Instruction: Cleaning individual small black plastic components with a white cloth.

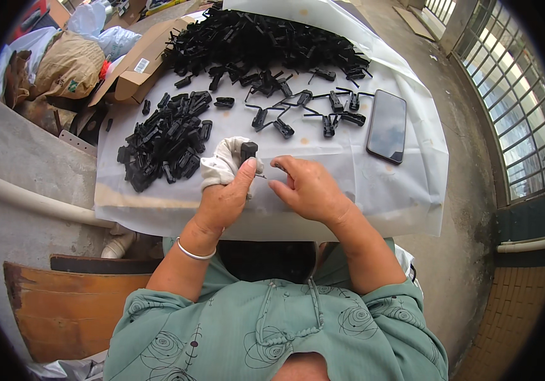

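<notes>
Near the front edge of the table, my left hand [224,202] grips a small black plastic part [248,150], its thumb pressed against it. White cloth [218,166] covers the fingers of that hand, while the thumb is bare. A thin dark pin-like bit [260,176] sticks out beside the thumb. Just to the right, my right hand [307,187] has its fingers curled, with a small gap between thumb and forefinger. Something small and dark shows at the forefinger's tip; I cannot make out what it is. The two hands are apart.
Left of my hands lies a pile of black plastic parts [167,136]. Several black parts with bent arms [328,124] are spread ahead, before a large black heap [266,44]. A phone [387,127] rests at the right. A cardboard box [139,66] stands at the far left.
</notes>
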The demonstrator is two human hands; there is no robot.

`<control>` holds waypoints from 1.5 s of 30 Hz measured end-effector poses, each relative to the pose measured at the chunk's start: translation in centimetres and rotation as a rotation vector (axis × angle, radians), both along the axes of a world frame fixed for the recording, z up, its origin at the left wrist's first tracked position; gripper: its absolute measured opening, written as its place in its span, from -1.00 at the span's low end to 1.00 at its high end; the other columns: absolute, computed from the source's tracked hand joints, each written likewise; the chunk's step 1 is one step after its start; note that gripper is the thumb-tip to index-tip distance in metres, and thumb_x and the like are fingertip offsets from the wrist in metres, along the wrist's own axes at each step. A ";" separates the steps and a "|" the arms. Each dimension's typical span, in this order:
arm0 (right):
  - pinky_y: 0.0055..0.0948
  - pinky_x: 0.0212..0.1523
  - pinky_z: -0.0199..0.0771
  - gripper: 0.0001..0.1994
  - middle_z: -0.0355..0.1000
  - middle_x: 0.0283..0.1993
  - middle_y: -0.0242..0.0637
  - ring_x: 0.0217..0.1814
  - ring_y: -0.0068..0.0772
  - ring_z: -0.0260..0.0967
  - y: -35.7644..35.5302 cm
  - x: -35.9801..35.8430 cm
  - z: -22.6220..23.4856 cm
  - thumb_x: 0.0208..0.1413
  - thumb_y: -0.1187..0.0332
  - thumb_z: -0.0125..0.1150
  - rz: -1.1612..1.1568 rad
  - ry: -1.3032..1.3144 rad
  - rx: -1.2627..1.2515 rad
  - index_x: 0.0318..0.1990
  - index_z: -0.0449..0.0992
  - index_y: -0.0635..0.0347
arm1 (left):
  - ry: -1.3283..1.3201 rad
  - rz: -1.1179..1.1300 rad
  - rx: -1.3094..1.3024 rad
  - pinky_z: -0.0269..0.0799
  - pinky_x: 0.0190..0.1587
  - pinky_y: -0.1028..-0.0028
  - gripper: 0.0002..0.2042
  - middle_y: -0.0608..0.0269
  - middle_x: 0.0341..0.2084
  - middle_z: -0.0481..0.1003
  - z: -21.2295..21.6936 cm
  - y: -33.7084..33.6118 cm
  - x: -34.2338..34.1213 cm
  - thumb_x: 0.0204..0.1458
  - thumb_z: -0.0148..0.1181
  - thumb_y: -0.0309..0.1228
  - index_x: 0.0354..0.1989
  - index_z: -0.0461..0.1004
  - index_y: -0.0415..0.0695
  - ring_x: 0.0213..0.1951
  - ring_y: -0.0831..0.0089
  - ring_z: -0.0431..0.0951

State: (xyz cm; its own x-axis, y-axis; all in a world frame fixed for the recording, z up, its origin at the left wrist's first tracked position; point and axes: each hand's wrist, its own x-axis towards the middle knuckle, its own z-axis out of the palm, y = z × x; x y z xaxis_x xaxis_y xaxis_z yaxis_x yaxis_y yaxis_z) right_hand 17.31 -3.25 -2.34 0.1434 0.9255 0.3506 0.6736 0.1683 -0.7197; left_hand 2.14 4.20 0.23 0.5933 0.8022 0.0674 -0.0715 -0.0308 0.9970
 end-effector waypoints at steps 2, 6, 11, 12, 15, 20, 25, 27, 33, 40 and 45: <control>-0.44 -0.56 0.25 -0.92 0.35 -0.58 -0.24 -0.61 -0.31 0.24 0.2 0.2 0.0 0.00 0.44 0.15 0.060 0.030 0.115 -0.40 0.46 0.26 | -0.072 -0.020 -0.082 0.16 -0.59 0.74 -0.71 0.36 -0.45 0.37 0.4 0.1 0.0 0.15 -0.05 -0.43 0.05 0.18 -0.11 -0.59 0.75 0.20; -0.50 -0.57 0.25 -0.91 0.34 -0.58 -0.28 -0.63 -0.36 0.22 0.5 0.3 0.3 -0.09 0.49 0.24 0.098 0.135 0.314 -0.39 0.48 0.24 | 0.004 -0.039 -0.097 0.19 -0.58 0.72 -0.69 0.32 -0.43 0.37 0.8 0.4 -0.2 0.13 -0.16 -0.50 0.08 0.15 -0.14 -0.62 0.71 0.23; -0.60 -0.59 0.15 -0.90 0.28 -0.61 -0.43 -0.62 -0.61 0.12 0.3 -0.5 1.3 -0.03 0.45 0.23 0.088 0.359 0.238 -0.42 0.44 0.25 | 0.022 -0.269 -0.198 0.22 -0.57 0.68 -0.68 0.31 -0.41 0.34 1.0 -0.1 -0.5 0.05 -0.18 -0.52 0.02 0.20 -0.22 -0.57 0.70 0.24; -0.62 -0.59 0.11 -0.88 0.24 -0.62 -0.49 -0.61 -0.69 0.07 0.2 -0.6 1.4 0.00 0.43 0.22 0.081 0.546 0.114 -0.42 0.42 0.25 | 0.020 -0.332 -0.167 0.21 -0.56 0.68 -0.72 0.34 -0.42 0.32 0.8 0.0 -0.5 0.06 -0.14 -0.50 -0.02 0.23 -0.21 -0.55 0.71 0.23; -0.62 -0.58 0.09 -0.84 0.20 -0.63 -0.52 -0.57 -0.71 0.04 0.2 -0.3 1.6 0.09 0.36 0.15 0.106 0.588 -0.049 -0.42 0.38 0.26 | 0.062 -0.324 -0.183 0.19 -0.57 0.69 -0.76 0.36 -0.44 0.30 1.0 -0.2 -0.3 0.07 -0.13 -0.49 -0.07 0.24 -0.20 -0.56 0.71 0.22; -0.53 -0.53 0.16 -0.77 0.21 -0.61 -0.45 -0.55 -0.62 0.06 0.0 0.8 1.8 0.16 0.30 0.03 0.167 0.452 -0.014 -0.44 0.36 0.27 | -0.025 -0.304 -0.241 0.14 -0.60 0.71 -0.79 0.36 -0.45 0.28 0.5 -0.3 -0.2 0.08 -0.12 -0.46 -0.10 0.24 -0.18 -0.58 0.71 0.19; -0.48 -0.49 0.21 -0.77 0.23 -0.61 -0.38 -0.54 -0.56 0.10 -0.3 0.9 2.0 0.18 0.31 -0.03 0.235 0.302 -0.126 -0.44 0.38 0.28 | 0.049 -0.264 -0.172 0.17 -0.52 0.72 -0.78 0.35 -0.42 0.28 0.1 -0.3 -0.3 0.08 -0.14 -0.46 -0.09 0.24 -0.18 -0.50 0.71 0.21; -0.49 -0.49 0.22 -0.76 0.23 -0.62 -0.35 -0.55 -0.54 0.12 -0.2 0.7 1.9 0.18 0.31 -0.04 0.292 0.482 -0.102 -0.45 0.38 0.29 | 0.038 -0.223 0.064 0.26 -0.40 0.63 -0.77 0.32 -0.44 0.31 -0.3 -0.2 0.0 0.03 -0.16 -0.52 -0.11 0.25 -0.21 -0.44 0.66 0.24; -0.45 -0.50 0.23 -0.76 0.27 -0.63 -0.27 -0.58 -0.45 0.16 -0.1 0.0 1.6 0.17 0.34 -0.06 0.226 0.385 -0.163 -0.47 0.37 0.30 | 0.240 -0.209 0.313 0.27 -0.27 0.60 -0.75 0.28 -0.38 0.32 0.2 -0.8 0.0 0.00 -0.17 -0.54 -0.13 0.26 -0.26 -0.37 0.60 0.27; -0.34 -0.49 0.23 -0.76 0.29 -0.59 -0.02 -0.58 -0.12 0.17 1.2 -2.1 0.9 0.15 0.36 -0.04 0.153 0.366 -0.013 -0.51 0.32 0.33 | 0.319 -0.114 0.501 0.30 -0.13 0.52 -0.76 0.15 -0.32 0.35 0.0 0.1 -0.9 -0.02 -0.17 -0.57 -0.15 0.28 -0.32 -0.27 0.45 0.34; -0.29 -0.39 0.41 -0.81 0.40 -0.47 -0.10 -0.44 -0.09 0.40 3.6 0.7 0.0 0.09 0.27 0.06 -0.340 -0.262 0.115 -0.36 0.35 0.23 | 0.641 0.291 1.169 0.33 0.00 0.33 -0.54 -0.15 -0.07 0.35 0.9 5.1 -2.2 -0.04 0.06 -0.49 0.09 0.24 -0.28 -0.01 0.04 0.36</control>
